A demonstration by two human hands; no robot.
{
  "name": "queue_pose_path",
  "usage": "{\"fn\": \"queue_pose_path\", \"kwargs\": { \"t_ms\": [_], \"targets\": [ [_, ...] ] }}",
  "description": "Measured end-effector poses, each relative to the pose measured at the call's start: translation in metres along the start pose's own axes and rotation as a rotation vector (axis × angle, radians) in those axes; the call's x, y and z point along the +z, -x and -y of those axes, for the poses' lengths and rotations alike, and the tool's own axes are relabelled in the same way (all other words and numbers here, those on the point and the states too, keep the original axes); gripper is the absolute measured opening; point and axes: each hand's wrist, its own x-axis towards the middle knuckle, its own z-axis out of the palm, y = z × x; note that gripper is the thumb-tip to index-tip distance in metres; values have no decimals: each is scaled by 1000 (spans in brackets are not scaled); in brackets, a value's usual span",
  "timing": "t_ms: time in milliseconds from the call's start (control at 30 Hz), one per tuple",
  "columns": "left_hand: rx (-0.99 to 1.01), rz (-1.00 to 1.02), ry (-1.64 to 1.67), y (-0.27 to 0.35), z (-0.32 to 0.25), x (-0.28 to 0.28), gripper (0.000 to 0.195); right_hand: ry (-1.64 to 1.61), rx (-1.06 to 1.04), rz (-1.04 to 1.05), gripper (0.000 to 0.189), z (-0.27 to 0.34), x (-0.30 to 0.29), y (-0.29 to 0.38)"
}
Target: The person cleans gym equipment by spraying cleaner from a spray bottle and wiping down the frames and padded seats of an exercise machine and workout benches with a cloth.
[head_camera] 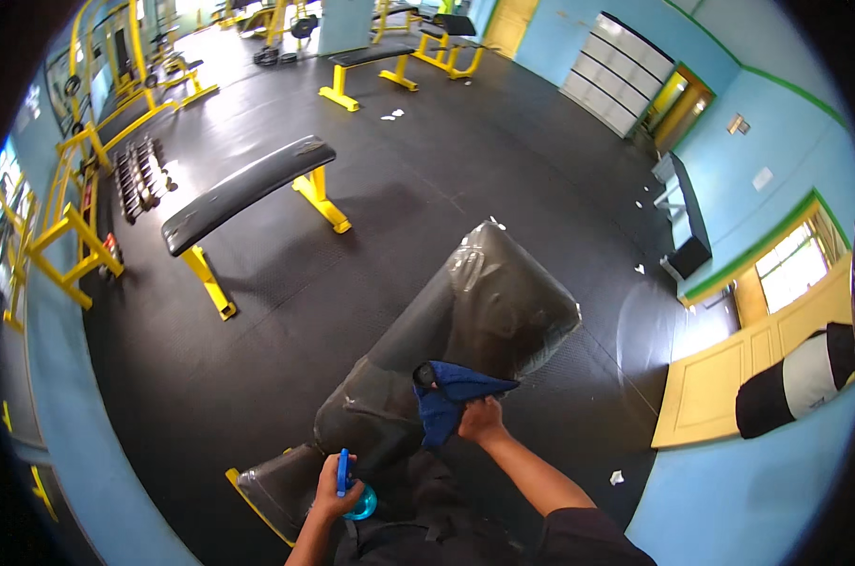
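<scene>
My left hand (337,488) grips a spray bottle (361,504) with a blue trigger head and a clear blue-green body. In my right hand (482,419) is a bunched dark blue cloth (462,389), held over the side of a padded gym bench (420,318). The bench's black upholstery is wrapped in clear plastic, wrinkled and shiny at the far end. Its smaller seat pad (279,488) lies at lower left, with a yellow frame edge under it. Whether the cloth touches the pad I cannot tell.
A flat black bench (250,191) on yellow legs stands ahead to the left. Dumbbells sit on a rack (141,177) beyond it. White scraps (616,477) lie on the black rubber floor (371,262). A yellow door (724,375) and a hanging punching bag (795,385) are at right.
</scene>
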Motion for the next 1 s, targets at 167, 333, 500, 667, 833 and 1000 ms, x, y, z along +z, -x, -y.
{"fn": "queue_pose_path", "kwargs": {
  "t_ms": [167, 333, 500, 667, 833, 1000],
  "targets": [
    [-14, 18, -84, -31, -20, 11, 49, -87, 25, -432, 92, -22, -176, -29],
    [5, -41, 34, -68, -36, 37, 51, 68, 304, -458, 101, -33, -231, -91],
    [-21, -28, 112, -99, -64, 55, 52, 43, 291, -381, 94, -13, -248, -159],
    [24, -94, 22, -107, -64, 62, 52, 155, 252, -191, 69, 23, -257, -241],
    [4, -166, 78, -93, -54, 61, 51, 406, 87, 73, 49, 50, -245, -279],
    [36, -215, -23, -73, -31, 56, 52, 456, -157, -126, 58, 50, -218, -245]
  ]
}}
